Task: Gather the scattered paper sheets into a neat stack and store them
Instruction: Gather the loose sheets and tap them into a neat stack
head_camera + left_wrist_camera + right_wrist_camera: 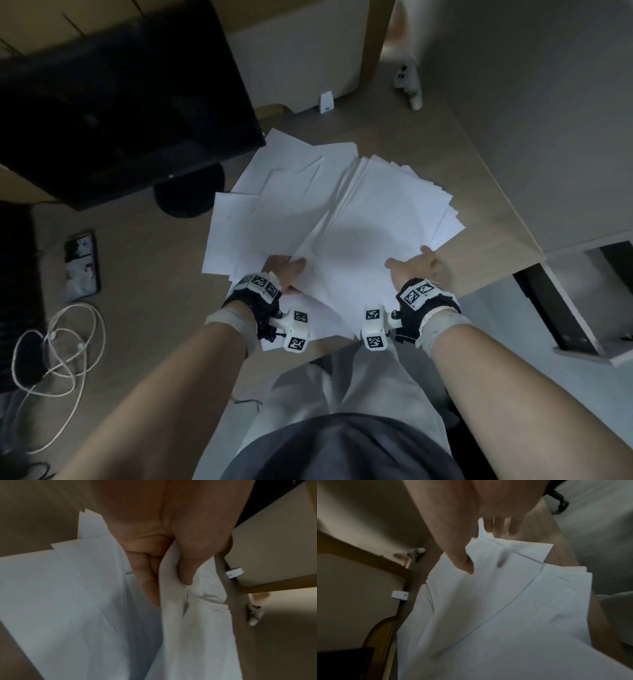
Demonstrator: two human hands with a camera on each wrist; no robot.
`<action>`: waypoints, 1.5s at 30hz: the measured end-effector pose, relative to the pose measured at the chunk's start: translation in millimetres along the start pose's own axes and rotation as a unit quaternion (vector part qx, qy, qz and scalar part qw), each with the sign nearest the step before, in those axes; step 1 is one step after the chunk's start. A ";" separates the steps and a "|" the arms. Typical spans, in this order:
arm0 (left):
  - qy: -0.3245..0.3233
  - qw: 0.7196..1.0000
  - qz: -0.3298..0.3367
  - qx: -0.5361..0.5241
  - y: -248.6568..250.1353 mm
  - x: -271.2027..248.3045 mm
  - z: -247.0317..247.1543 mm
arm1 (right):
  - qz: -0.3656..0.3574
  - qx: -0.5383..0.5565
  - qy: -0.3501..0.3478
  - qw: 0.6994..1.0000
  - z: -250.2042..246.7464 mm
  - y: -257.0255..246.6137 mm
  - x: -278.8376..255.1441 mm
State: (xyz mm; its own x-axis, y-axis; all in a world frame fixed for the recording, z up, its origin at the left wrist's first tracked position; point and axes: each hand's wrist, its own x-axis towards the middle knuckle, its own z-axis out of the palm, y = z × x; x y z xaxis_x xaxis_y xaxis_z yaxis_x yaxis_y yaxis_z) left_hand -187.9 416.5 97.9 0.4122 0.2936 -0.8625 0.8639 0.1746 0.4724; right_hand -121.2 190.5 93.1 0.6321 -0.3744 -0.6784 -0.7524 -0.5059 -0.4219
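White paper sheets [346,219] lie fanned out on the table [144,240], just beside the monitor [113,102]. The left hand [284,270] pinches their near edge; the right hand [416,265] rests flat, fingers straight, on their other side.

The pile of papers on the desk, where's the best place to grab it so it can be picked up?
Probably by its two near side edges, one hand from each side. The paper sheets lie fanned out flat on the desk, so one corner would let them slide. The left hand already pinches the left edge, thumb on top; the right hand reaches for the right edge.
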 end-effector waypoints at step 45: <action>0.036 0.928 -0.034 0.369 96.9 103.0 92.4 | 0.106 -0.156 -0.155 0.970 -34.4 -41.3 121.1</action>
State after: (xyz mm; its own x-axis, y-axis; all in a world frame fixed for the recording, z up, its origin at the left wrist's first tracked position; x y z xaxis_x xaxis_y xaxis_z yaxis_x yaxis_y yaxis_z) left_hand -35.0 376.8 38.1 0.3522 0.3718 -0.8589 0.8613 -0.4878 0.1421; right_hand -7.3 139.4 49.1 0.3472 -0.2685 -0.8985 -0.7364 -0.6713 -0.0840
